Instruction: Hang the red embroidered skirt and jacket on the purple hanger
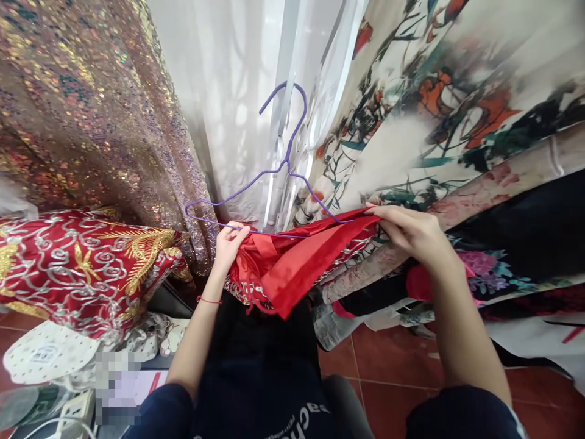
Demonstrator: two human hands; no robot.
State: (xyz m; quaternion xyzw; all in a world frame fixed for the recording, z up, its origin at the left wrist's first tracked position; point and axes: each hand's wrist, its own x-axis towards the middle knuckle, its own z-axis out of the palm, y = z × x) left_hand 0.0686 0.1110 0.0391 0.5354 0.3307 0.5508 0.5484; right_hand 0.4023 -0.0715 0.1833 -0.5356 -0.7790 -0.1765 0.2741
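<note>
A purple wire hanger (287, 163) stands with its hook up in the middle of the head view, its left end bare. Draped below its lower bar is a red garment (297, 274) with silver-patterned parts and thin red ties. My left hand (230, 244) pinches the garment's left edge against the bar, fingers closed. At the right, my right hand (409, 228) is closed on the garment's upper edge, near the hanger's right end, which the red cloth covers. Whether that hand also grips the wire is hidden.
Sequined fabric (114, 110) hangs at the left, above a red, gold and silver embroidered garment (82, 262). Printed floral cloth (434, 103) hangs at the right. Low at the left are a dotted white cloth (50, 353) and a power strip (75, 411). Red tiles (393, 360) cover the floor.
</note>
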